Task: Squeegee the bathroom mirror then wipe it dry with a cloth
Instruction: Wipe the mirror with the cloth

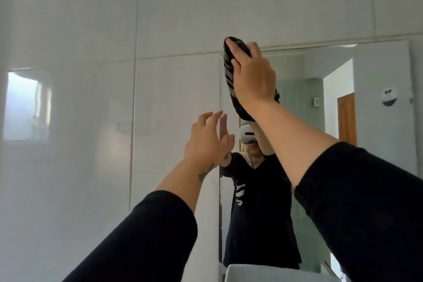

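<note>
The bathroom mirror point(370, 144) hangs on the right half of a tiled wall. My right hand point(251, 75) presses a dark striped cloth point(229, 71) flat against the mirror's top left corner, with part of the cloth hanging below my wrist. My left hand point(209, 137) is lower, fingers spread, resting at the mirror's left edge and holding nothing. No squeegee is in view.
Glossy white wall tiles point(91, 144) fill the left and top. A white basin edge point(263, 273) shows below the mirror. The mirror reflects a person in a dark shirt, a wooden door point(346, 119) and a round white fixture point(389, 96).
</note>
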Demonstrator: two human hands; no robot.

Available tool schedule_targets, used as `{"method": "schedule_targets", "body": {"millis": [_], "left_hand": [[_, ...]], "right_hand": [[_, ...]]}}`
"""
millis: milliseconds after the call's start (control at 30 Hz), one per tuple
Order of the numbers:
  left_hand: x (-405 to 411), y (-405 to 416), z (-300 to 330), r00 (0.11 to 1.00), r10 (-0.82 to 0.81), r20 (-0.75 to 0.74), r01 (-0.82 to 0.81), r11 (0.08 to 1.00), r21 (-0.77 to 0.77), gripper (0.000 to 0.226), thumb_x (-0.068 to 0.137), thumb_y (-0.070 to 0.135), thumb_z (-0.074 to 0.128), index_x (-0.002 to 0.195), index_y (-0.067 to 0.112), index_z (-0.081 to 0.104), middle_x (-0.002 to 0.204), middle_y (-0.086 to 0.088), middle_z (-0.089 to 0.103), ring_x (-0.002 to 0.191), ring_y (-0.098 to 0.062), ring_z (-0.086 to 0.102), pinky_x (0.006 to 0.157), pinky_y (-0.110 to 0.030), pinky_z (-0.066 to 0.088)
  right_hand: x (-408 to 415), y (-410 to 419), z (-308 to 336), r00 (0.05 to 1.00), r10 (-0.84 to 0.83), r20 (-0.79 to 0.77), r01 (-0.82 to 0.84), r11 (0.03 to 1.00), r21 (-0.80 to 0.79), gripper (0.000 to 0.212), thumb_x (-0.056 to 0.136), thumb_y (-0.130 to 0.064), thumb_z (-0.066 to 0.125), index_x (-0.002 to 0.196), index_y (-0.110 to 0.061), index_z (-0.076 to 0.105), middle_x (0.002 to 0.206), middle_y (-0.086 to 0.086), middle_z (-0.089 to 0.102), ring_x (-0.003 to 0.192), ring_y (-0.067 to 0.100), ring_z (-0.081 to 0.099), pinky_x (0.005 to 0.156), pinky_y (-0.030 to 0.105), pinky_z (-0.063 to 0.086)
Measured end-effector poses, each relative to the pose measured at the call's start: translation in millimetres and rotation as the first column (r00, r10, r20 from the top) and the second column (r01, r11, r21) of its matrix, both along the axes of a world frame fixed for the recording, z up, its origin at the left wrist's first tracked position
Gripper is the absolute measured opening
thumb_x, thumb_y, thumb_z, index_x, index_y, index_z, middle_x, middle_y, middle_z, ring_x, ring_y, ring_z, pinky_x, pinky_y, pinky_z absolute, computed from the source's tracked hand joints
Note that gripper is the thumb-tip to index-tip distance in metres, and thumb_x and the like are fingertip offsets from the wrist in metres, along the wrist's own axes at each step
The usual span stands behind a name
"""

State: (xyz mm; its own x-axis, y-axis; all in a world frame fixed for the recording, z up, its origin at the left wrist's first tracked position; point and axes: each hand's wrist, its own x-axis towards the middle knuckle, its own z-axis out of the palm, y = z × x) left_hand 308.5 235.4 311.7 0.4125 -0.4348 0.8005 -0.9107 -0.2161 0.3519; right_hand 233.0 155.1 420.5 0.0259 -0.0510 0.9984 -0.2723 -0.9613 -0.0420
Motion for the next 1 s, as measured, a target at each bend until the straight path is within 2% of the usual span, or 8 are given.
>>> {"method": "schedule_targets", "body": {"millis": [67, 167, 267, 400, 500, 633, 800, 1000], "left_hand": [[7.8, -13.0, -7.7, 0.999, 0.026, 0.019, -0.026, 0.999, 0.025, 0.064, 0.092, 0.040, 0.053, 0.147, 0.033, 0.021, 0.156, 0.007, 0.011, 0.141, -0.020, 0.018, 0.102, -0.044, 0.041], [20.5, -31.0, -7.4, 0.989, 0.089, 0.114, -0.090, 0.996, 0.008, 0.072, 0.090, 0.047, 0.053, 0.148, 0.034, 0.012, 0.159, 0.009, -0.003, 0.145, -0.020, 0.008, 0.108, -0.050, 0.035], [25.9, -46.5, 3.0, 0.971, 0.126, 0.203, -0.118, 0.992, -0.052, 0.081, 0.089, 0.054, 0.050, 0.150, 0.033, 0.001, 0.160, 0.009, -0.008, 0.148, -0.016, -0.001, 0.115, -0.049, 0.024], [25.9, -62.5, -0.1, 0.968, 0.140, 0.207, -0.126, 0.989, -0.079, 0.089, 0.086, 0.059, 0.050, 0.150, 0.032, -0.005, 0.159, 0.011, -0.012, 0.147, -0.015, -0.001, 0.117, -0.048, 0.019], [25.1, -67.0, -6.4, 0.962, 0.175, 0.210, -0.146, 0.979, -0.144, 0.088, 0.085, 0.053, 0.053, 0.150, 0.030, -0.002, 0.158, 0.014, -0.010, 0.146, -0.015, 0.004, 0.116, -0.048, 0.020], [18.6, -64.9, -4.1, 0.965, 0.174, 0.198, -0.149, 0.980, -0.135, 0.089, 0.082, 0.059, 0.050, 0.150, 0.028, 0.002, 0.157, 0.014, -0.009, 0.146, -0.016, 0.004, 0.115, -0.051, 0.021], [-1.4, -69.4, 3.6, 0.966, 0.197, 0.170, -0.180, 0.977, -0.110, 0.086, 0.083, 0.050, 0.050, 0.150, 0.027, 0.001, 0.157, 0.014, -0.014, 0.146, -0.014, -0.012, 0.118, -0.054, 0.002], [-35.8, -94.9, 19.9, 0.953, 0.193, 0.234, -0.175, 0.980, -0.095, 0.082, 0.085, 0.054, 0.047, 0.149, 0.028, 0.003, 0.160, 0.007, -0.009, 0.147, -0.015, -0.013, 0.116, -0.051, 0.002]], "right_hand": [[11.2, 0.2, 15.6, 0.985, -0.175, -0.005, 0.174, 0.982, -0.080, 0.053, 0.096, -0.012, 0.046, 0.142, -0.036, 0.034, 0.136, 0.005, 0.044, 0.098, 0.035, 0.053, 0.078, 0.042, 0.041], [29.5, -8.9, 30.8, 0.941, -0.336, -0.048, 0.324, 0.930, -0.173, 0.067, 0.089, -0.006, 0.053, 0.144, -0.035, 0.029, 0.138, 0.005, 0.040, 0.098, 0.034, 0.051, 0.078, 0.041, 0.038], [46.0, -23.8, 30.7, 0.895, -0.442, -0.065, 0.418, 0.880, -0.227, 0.058, 0.094, -0.019, 0.050, 0.145, -0.034, 0.027, 0.138, 0.005, 0.040, 0.103, 0.035, 0.048, 0.079, 0.042, 0.038], [53.3, -36.7, 21.2, 0.886, -0.460, -0.062, 0.433, 0.867, -0.246, 0.051, 0.097, -0.042, 0.041, 0.145, -0.037, 0.024, 0.141, 0.004, 0.035, 0.111, 0.037, 0.041, 0.082, 0.045, 0.040], [45.2, -43.5, 25.0, 0.903, -0.426, -0.053, 0.405, 0.887, -0.223, 0.049, 0.097, -0.041, 0.041, 0.144, -0.038, 0.027, 0.142, 0.005, 0.034, 0.113, 0.037, 0.041, 0.083, 0.046, 0.040], [21.7, -62.3, 28.8, 0.916, -0.401, -0.017, 0.396, 0.909, -0.132, 0.047, 0.097, -0.039, 0.043, 0.142, -0.037, 0.031, 0.139, 0.007, 0.037, 0.114, 0.037, 0.041, 0.084, 0.047, 0.041], [-12.3, -85.2, 28.9, 0.906, -0.422, -0.026, 0.419, 0.904, -0.088, 0.048, 0.098, -0.040, 0.042, 0.144, -0.037, 0.029, 0.138, 0.008, 0.037, 0.117, 0.037, 0.040, 0.086, 0.047, 0.041], [-54.2, -111.9, 26.4, 0.901, -0.434, -0.015, 0.434, 0.901, -0.021, 0.047, 0.098, -0.040, 0.040, 0.144, -0.036, 0.029, 0.138, 0.010, 0.037, 0.117, 0.037, 0.040, 0.087, 0.047, 0.042]]}}
